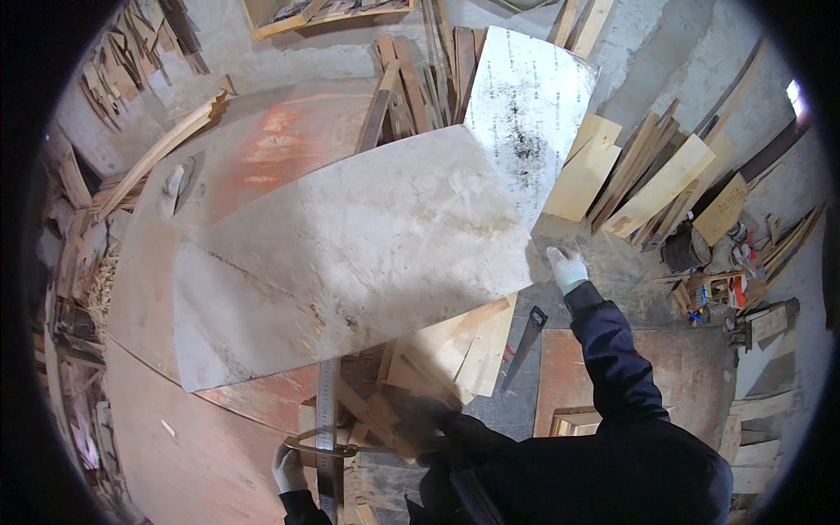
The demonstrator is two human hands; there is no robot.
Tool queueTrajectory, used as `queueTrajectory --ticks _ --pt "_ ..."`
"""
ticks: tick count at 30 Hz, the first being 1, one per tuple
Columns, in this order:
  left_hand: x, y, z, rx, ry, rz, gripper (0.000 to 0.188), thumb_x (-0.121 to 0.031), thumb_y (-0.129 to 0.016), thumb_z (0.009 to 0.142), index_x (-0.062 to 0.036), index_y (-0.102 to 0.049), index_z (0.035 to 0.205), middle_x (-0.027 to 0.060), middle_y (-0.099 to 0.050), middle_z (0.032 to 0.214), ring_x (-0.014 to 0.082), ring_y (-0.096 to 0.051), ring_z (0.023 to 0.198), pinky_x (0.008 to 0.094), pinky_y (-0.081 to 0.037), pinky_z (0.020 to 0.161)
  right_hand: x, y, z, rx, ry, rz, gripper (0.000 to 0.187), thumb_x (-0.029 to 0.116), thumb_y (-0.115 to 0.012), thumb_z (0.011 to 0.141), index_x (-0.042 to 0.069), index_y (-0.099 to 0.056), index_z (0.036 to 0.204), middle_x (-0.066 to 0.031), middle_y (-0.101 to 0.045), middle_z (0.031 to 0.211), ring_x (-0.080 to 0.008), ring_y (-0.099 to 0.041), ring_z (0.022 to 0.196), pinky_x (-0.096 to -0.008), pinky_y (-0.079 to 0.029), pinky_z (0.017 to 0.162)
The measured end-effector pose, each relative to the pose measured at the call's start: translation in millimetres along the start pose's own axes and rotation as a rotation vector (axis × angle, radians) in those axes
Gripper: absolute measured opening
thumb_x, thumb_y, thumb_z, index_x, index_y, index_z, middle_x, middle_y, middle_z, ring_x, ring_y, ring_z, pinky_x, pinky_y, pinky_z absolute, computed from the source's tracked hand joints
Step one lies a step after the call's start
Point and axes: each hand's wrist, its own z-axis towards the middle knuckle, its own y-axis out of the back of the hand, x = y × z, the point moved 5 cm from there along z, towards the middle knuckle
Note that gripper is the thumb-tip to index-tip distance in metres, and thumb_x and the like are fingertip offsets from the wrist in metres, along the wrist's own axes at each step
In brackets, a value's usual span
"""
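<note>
A large pale grey-white panel point(376, 245), dusty and scuffed, spreads across the middle of the workspace. My right hand point(567, 268), in a white glove, reaches out just beside the panel's right corner, fingers apart and nothing in them. At the lower left, my gloved left hand point(289, 468) looks closed at the left end of a narrow, curved brown tool point(322, 448); its exact kind is unclear. This tool crosses a long metal ruler point(326, 398). A second white panel point(529, 114) with dark smudges leans behind the first, its lower part next to it.
A handsaw point(525, 346) lies right of pale boards point(455, 350) that stick out under the panel. Reddish worn sheets point(254, 455) extend on the left. Several planks point(656, 175) lean against the back wall. A dark bucket point(685, 251) stands at the right among offcuts.
</note>
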Motion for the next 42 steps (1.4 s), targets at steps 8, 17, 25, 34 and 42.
queueTrajectory --ticks 8,17,25,34,42 --pt "-18.7 -2.8 35.5 -0.069 0.004 -0.287 0.035 -0.018 -0.058 0.103 0.0018 -0.059 0.132 0.0195 -0.068 0.122 0.034 -0.069 0.108 0.0437 -0.057 0.092 -26.5 -77.1 92.2 0.364 0.344 -0.004 0.049 0.032 -0.058 0.101 -0.002 -0.057 0.137 -0.0153 -0.068 0.119 -0.0264 -0.064 0.109 -0.037 -0.052 0.093" --pt "-4.2 -35.8 108.6 0.093 0.156 -0.493 0.04 -0.032 -0.052 0.107 -0.0064 -0.048 0.137 0.0202 -0.06 0.135 0.036 -0.06 0.123 0.0443 -0.049 0.101 -58.8 -73.9 86.9 0.268 0.228 0.289 0.049 0.029 -0.061 0.104 -0.008 -0.058 0.134 -0.0119 -0.063 0.132 -0.0197 -0.06 0.115 -0.0328 -0.051 0.097" --pt "16.8 -31.3 161.7 0.275 -0.056 -0.507 0.036 -0.047 -0.056 0.103 -0.0123 -0.064 0.109 0.0043 -0.067 0.095 0.0215 -0.065 0.088 0.0387 -0.052 0.084 -40.1 -17.5 1.9 0.358 -0.052 -0.353 0.055 0.043 -0.047 0.107 -0.004 -0.061 0.134 -0.0155 -0.069 0.115 -0.0213 -0.065 0.106 -0.0315 -0.05 0.092" --pt "-77.4 -53.7 123.0 0.13 0.015 -0.887 0.027 -0.022 -0.07 0.094 -0.0101 -0.062 0.117 0.0029 -0.067 0.109 0.0216 -0.065 0.104 0.0411 -0.052 0.096 -10.8 51.8 -67.6 0.777 0.076 0.619 0.063 0.034 -0.048 0.107 -0.008 -0.037 0.151 -0.0153 -0.043 0.156 -0.0252 -0.042 0.141 -0.0352 -0.03 0.12" --pt "-126.9 25.3 71.6 0.009 -0.082 -0.659 0.032 -0.013 -0.067 0.092 -0.0051 -0.063 0.123 0.0065 -0.068 0.116 0.0181 -0.064 0.102 0.0342 -0.053 0.09 140.2 107.5 -253.7 0.616 0.073 0.603 0.048 0.031 -0.05 0.106 -0.006 -0.056 0.136 -0.0141 -0.062 0.129 -0.022 -0.059 0.115 -0.0356 -0.047 0.099"
